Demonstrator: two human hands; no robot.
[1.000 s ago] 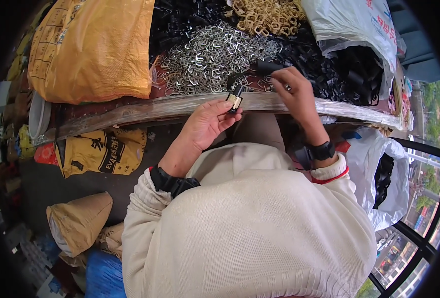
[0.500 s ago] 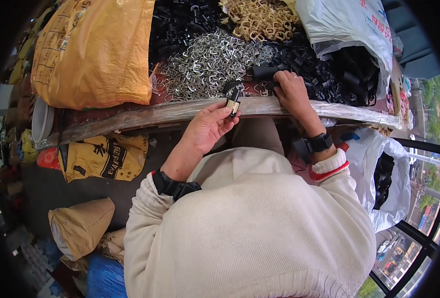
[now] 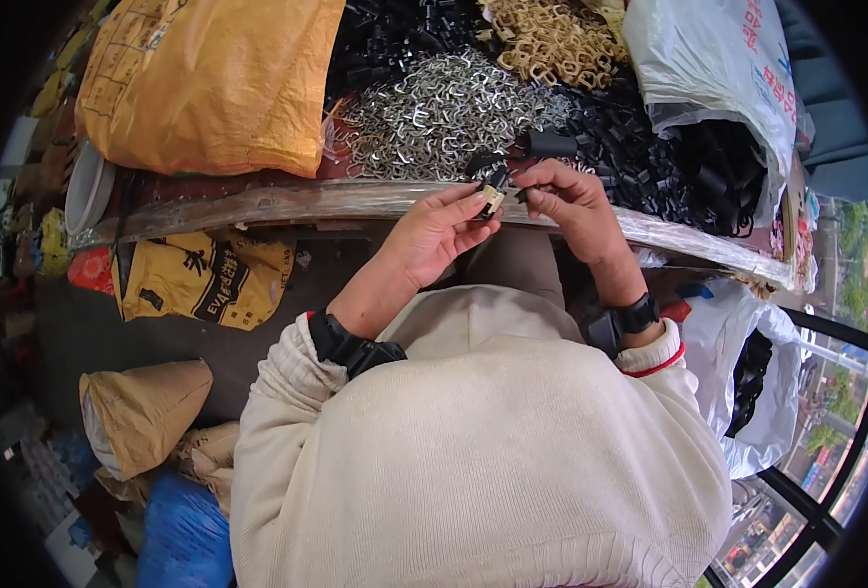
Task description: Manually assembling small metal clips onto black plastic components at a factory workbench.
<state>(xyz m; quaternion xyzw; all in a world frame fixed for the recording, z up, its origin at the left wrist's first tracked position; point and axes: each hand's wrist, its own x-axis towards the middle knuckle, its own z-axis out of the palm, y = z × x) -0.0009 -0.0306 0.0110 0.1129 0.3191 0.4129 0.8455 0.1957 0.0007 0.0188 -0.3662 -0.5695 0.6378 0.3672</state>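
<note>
My left hand [image 3: 441,233] pinches a small black part with a pale yellow piece [image 3: 493,199] on it, held over the near edge of the table. Close to its right side, my right hand [image 3: 573,208] has thumb and forefinger pressed together around a small dark piece [image 3: 523,195], too small to name. Just beyond the hands lies a heap of silver U-shaped metal pieces [image 3: 424,113]. A black cylinder-like piece [image 3: 552,145] rests behind my right hand, beside a spread of small black parts [image 3: 630,147].
Brass-coloured rings [image 3: 556,44] are piled farther back. An orange woven sack [image 3: 209,88] stands on the left, and a white plastic bag [image 3: 713,59] with black parts on the right. The table's plastic-wrapped edge [image 3: 287,211] runs before me. Below are a yellow bag [image 3: 174,284] and brown paper sack [image 3: 145,412].
My right hand has come back from the black parts toward my left hand, now with a small dark piece. My left hand keeps its part and has shifted slightly right in view.
</note>
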